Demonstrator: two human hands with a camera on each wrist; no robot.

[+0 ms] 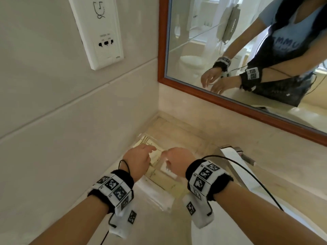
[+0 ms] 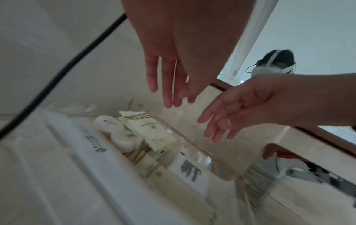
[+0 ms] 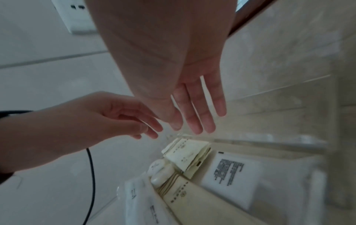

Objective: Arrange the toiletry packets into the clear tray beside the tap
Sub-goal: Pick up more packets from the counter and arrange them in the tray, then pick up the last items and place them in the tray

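A clear tray [image 2: 200, 150] sits in the counter corner, to the left of the chrome tap [image 1: 235, 154]. Inside it lie a cream packet [image 2: 154, 134], two round white caps [image 2: 109, 123], a white packet with black print [image 3: 231, 175], a cream tube [image 3: 192, 205] and a long white packet [image 3: 142, 202]. My left hand [image 1: 141, 154] hovers just above the tray's far end with straight fingers [image 2: 169, 94] and holds nothing. Close beside it, my right hand [image 1: 175, 158] also hangs over the tray with loose, spread fingers [image 3: 198, 118], empty.
A tiled wall with a white socket panel [image 1: 99, 32] stands close on the left. A brown-framed mirror [image 1: 247, 106] runs along the back above the beige counter [image 1: 265, 156]. Black cables [image 1: 256, 179] trail from both wristbands.
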